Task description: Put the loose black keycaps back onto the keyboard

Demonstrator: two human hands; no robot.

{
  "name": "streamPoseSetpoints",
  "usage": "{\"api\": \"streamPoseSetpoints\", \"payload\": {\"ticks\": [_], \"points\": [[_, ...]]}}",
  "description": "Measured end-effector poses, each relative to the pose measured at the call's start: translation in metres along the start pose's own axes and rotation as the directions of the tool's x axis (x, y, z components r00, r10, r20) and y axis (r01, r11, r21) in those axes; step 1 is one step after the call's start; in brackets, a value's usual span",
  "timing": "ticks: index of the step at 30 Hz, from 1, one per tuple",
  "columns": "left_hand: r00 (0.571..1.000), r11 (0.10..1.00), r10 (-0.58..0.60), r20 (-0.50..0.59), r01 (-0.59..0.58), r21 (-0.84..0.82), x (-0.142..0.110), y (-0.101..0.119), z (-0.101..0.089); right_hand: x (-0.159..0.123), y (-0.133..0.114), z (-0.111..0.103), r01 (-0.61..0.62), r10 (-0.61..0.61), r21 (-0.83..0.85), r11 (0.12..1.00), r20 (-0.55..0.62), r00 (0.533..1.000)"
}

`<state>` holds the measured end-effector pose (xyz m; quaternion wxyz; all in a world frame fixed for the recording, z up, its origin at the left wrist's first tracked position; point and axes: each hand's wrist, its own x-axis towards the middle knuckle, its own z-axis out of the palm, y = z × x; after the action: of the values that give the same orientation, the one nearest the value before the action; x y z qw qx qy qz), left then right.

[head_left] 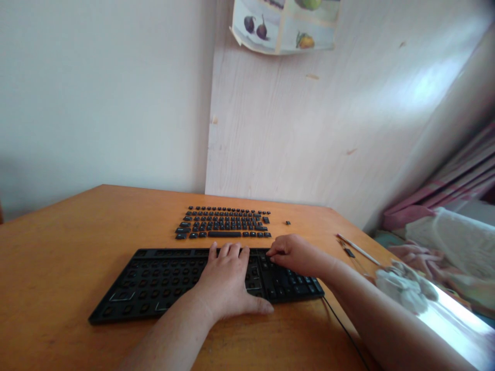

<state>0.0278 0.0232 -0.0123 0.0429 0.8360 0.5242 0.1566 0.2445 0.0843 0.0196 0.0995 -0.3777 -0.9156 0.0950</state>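
A black keyboard (162,278) lies on the wooden table, its left and middle sections stripped of keycaps so the sockets show. Keys still sit on its right section. My left hand (228,278) is spread flat over the middle of the keyboard, thumb near the front edge. Above the upper right part, my right hand (290,253) has its fingers curled together at the keys; whatever is between the fingertips is hidden. Behind the keyboard, loose black keycaps (224,234) are laid out in rows, and a single keycap (287,223) lies apart to their right.
A thin pencil-like stick (358,249) and a small dark item (349,253) rest on the right of the table (58,268). Beyond them is a crumpled white cloth-like bundle (404,288). The keyboard's cable (344,330) runs toward the front edge. A wall stands behind.
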Motion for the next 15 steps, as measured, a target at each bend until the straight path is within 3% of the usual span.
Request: {"api": "streamPoseSetpoints", "payload": {"ticks": [5, 10, 15], "points": [[1.0, 1.0, -0.003, -0.004, 0.004, 0.011, 0.001, 0.0007, 0.0001, 0.001, -0.001, 0.0006, 0.018, -0.017, -0.048, 0.999, 0.014, 1.0], [1.0, 1.0, -0.004, -0.003, 0.004, 0.008, 0.0007, 0.0003, 0.0006, 0.0011, -0.0045, 0.002, -0.038, 0.039, -0.07, 0.997, 0.01, 0.999], [1.0, 1.0, -0.015, 0.014, 0.015, 0.003, 0.0003, -0.0006, 0.0008, -0.0011, -0.0061, -0.0007, -0.025, 0.025, -0.022, 0.999, -0.005, 1.0]]}}
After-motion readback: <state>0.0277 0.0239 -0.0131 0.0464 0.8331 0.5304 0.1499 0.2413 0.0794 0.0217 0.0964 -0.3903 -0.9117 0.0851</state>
